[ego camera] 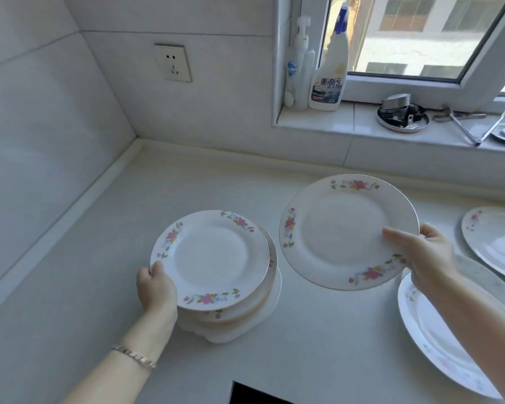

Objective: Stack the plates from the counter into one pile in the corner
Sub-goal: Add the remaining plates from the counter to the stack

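While the pile of plates is sitting on the pale tabletop, out from the wall corner and toward the front, the left hand is gripping its near-left edge. The fingers are curling round the rim of the top plate, with the thumb lying on the rim. The plates are white with pink flower sprays. The stack is sitting unevenly, the lower plates showing out to the right.

- The right hand is holding a single floral plate just right of the pile. It is pinching the near-right rim, one digit lying across the upper face and the rest going behind the edge. This plate is tilting slightly and appears raised off the tabletop.
- Two larger oval plates are lying at the far right: one further back, one nearer, partly hidden by the right forearm.
- A chain bracelet is showing on the left wrist.
- A wall socket is sitting above the corner.
- On the windowsill a pump bottle and a spray bottle are standing side by side. A round metal dish and tongs are lying further right.
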